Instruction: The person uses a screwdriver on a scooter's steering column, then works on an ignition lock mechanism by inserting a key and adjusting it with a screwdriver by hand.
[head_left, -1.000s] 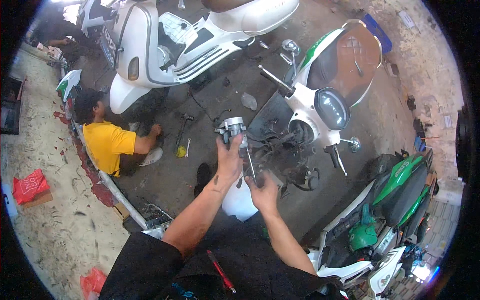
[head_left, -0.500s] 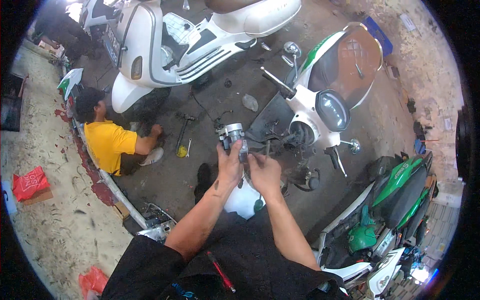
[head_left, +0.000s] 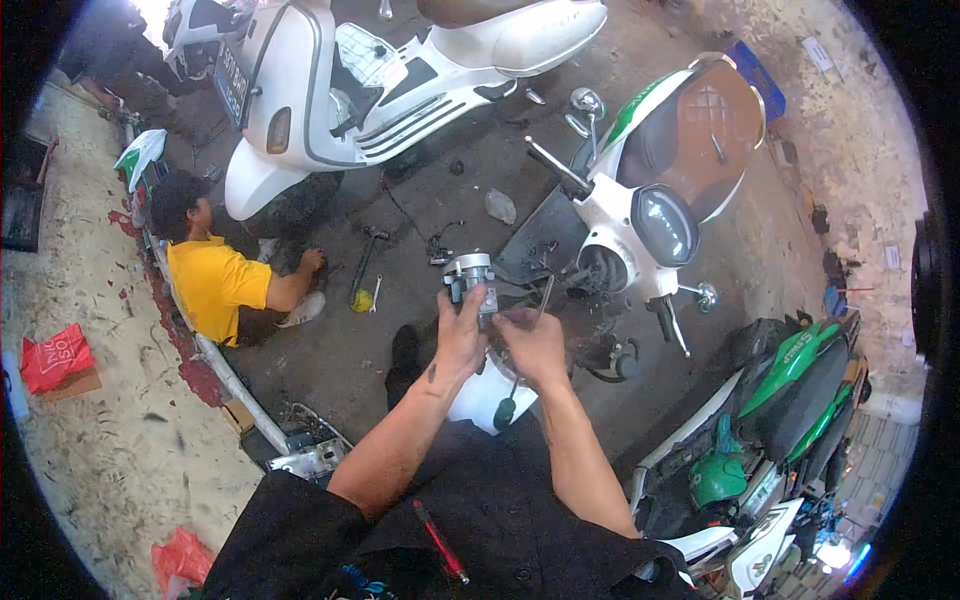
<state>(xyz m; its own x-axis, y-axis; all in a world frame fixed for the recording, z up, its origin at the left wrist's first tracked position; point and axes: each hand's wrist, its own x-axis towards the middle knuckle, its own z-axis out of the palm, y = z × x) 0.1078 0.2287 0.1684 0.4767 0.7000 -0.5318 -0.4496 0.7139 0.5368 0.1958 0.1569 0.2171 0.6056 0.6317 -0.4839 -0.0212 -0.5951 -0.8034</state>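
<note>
My left hand point(head_left: 464, 332) is closed around a silver metal part point(head_left: 470, 268) with a round top, which looks like a throttle body. Held upright, it sits in front of my body. Closed beside it, my right hand point(head_left: 530, 345) has its fingertips against the part's lower right side. Through the right hand runs a thin tool like a screwdriver point(head_left: 506, 411), its dark green end low and its metal shaft sticking up past the fingers. Whatever the right fingertips pinch on the part is hidden. A white scooter panel point(head_left: 480, 392) shows beneath my wrists.
A white scooter point(head_left: 400, 125) stands ahead; another, with its front opened point(head_left: 610, 262), is at the right. A person in a yellow shirt point(head_left: 220, 280) crouches at the left, near a hammer point(head_left: 365, 262) and a wrench point(head_left: 376, 293). A green-white scooter point(head_left: 790, 390) stands near right.
The silver part has dipped slightly toward me. My right hand has turned a little, and the tool in it leans more, its green end shifting left and its shaft tip right.
</note>
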